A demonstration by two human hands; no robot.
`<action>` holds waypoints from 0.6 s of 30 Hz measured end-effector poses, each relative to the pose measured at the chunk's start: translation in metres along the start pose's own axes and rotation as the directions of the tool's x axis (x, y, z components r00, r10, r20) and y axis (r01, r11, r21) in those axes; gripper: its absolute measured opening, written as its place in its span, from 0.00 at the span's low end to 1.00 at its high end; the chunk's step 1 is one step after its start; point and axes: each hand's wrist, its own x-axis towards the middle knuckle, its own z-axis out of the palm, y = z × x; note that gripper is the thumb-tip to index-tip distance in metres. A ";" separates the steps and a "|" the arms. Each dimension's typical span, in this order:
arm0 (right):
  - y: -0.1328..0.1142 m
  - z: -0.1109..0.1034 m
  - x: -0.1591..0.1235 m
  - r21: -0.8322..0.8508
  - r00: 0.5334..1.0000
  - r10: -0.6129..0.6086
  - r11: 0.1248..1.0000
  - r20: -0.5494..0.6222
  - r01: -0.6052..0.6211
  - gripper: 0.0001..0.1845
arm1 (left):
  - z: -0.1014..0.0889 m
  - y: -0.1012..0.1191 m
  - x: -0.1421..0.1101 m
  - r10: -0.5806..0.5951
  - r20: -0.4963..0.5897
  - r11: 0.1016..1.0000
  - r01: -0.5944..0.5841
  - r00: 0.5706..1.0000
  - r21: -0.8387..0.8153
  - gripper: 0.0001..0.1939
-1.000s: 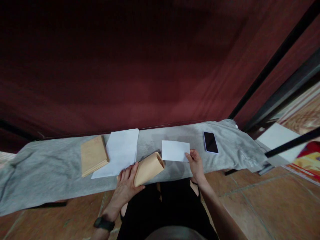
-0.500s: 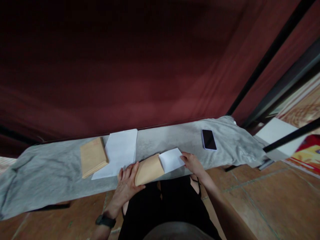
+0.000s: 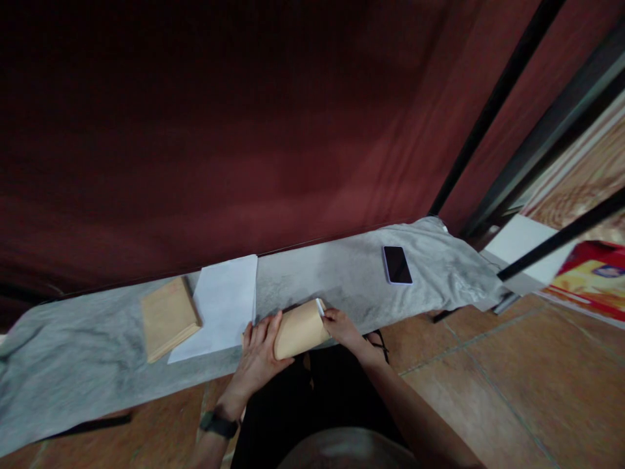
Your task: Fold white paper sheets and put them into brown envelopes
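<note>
My left hand [image 3: 258,355] grips the near end of a tan envelope [image 3: 300,327], thumb under and fingers over it. The envelope lies on a grey cloth [image 3: 97,352] that covers a low surface. My right hand [image 3: 340,326] is closed at the envelope's open far end. It pinches a folded white paper [image 3: 319,307], and only a narrow white edge of that paper shows outside the envelope. A dark watch [image 3: 218,424] sits on my left wrist.
To the left lie a stack of tan envelopes [image 3: 167,317] and white sheets [image 3: 222,306]. A dark phone [image 3: 397,265] rests on the cloth to the right. Behind hangs a dark red curtain [image 3: 244,130]. Tiled floor [image 3: 512,391] lies at right, with a white board [image 3: 517,241] beyond.
My right hand brought the folded white paper left and slid it into the envelope; only its edge shows now. My left hand kept hold of the envelope. The view swung slightly.
</note>
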 end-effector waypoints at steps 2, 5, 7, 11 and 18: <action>0.001 -0.002 0.002 0.012 0.999 0.017 1.000 0.037 -0.017 0.12 | 0.000 0.001 0.002 0.009 0.001 1.000 -0.009 1.000 -0.002 0.58; 0.002 -0.006 0.003 0.026 0.996 0.034 0.999 0.076 -0.036 0.10 | 0.000 0.002 0.004 0.029 0.002 1.000 -0.029 1.000 -0.011 0.58; 0.002 -0.008 0.002 0.033 0.995 0.041 0.998 0.089 -0.044 0.09 | -0.001 0.003 0.006 0.038 0.000 0.999 -0.038 0.999 -0.023 0.58; 0.002 -0.009 -0.002 0.045 0.995 0.049 0.998 0.090 -0.053 0.09 | -0.003 0.004 0.009 0.044 -0.004 0.999 -0.044 0.999 -0.031 0.57; 0.002 0.000 -0.003 0.114 0.998 0.055 0.992 -0.017 -0.053 0.07 | 0.002 -0.007 0.012 0.065 -0.011 0.998 -0.065 0.998 -0.004 0.58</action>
